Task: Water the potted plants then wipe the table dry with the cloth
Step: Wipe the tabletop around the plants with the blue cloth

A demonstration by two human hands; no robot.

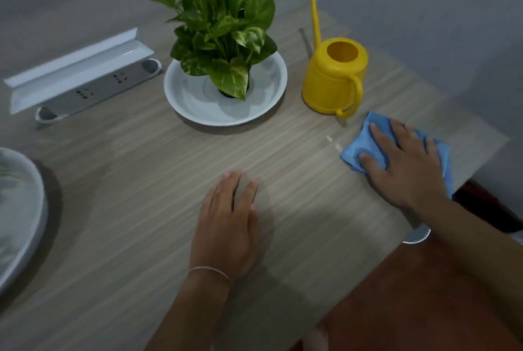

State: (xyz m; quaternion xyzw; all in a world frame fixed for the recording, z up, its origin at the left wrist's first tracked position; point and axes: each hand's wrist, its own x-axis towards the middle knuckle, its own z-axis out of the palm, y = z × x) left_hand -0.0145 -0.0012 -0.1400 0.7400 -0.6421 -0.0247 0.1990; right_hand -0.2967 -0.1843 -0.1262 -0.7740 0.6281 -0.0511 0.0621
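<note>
Both hands flat: R hand (pixel 407 163) on cloth (pixel 359 146).

Leafy green plant (pixel 218 25) upright in white dish (pixel 181 95), mid-surface (pixel 141 166). Yellow watering can (pixel 334 78) upright just right of it. Blue cloth (pixel 359 146) crumpled flat near right edge, second plant dish (pixel 19 209) far left.

Two bare forearms, no sleeves in view. Left wrist carries a thin pale string bracelet (pixel 210 272), single strand. Left hand (pixel 226 226) and right hand (pixel 407 163): no rings, no gloves.
</note>
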